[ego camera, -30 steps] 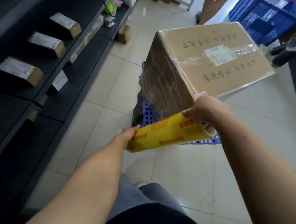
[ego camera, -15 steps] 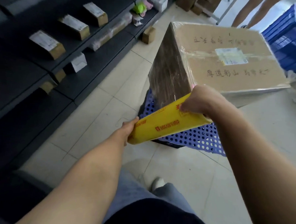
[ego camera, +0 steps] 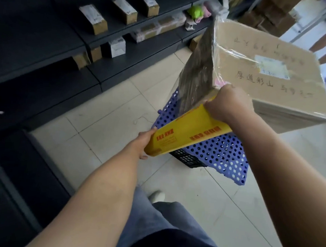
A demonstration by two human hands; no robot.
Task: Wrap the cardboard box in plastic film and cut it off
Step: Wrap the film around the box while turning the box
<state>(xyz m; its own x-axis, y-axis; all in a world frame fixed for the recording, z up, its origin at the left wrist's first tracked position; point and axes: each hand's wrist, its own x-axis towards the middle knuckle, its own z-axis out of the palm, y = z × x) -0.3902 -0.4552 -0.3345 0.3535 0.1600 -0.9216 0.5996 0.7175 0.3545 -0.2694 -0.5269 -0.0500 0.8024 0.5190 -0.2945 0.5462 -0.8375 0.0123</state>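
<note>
Over tiled floor, my left hand and right hand are clutching the film roll ends, fingers curled, box at one o'clock.

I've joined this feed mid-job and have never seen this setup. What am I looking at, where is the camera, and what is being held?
There is no machine here: a person works with bare hands. The one picture comes from a camera worn on the head, looking forward and down, so both arms reach in from below. The left hand and right hand each hold one end of a yellow film roll. Clear film runs from it onto the cardboard box, which sits on a blue perforated stand on the tiled floor. Dark shelves holding small boxes stand to the left.
</note>
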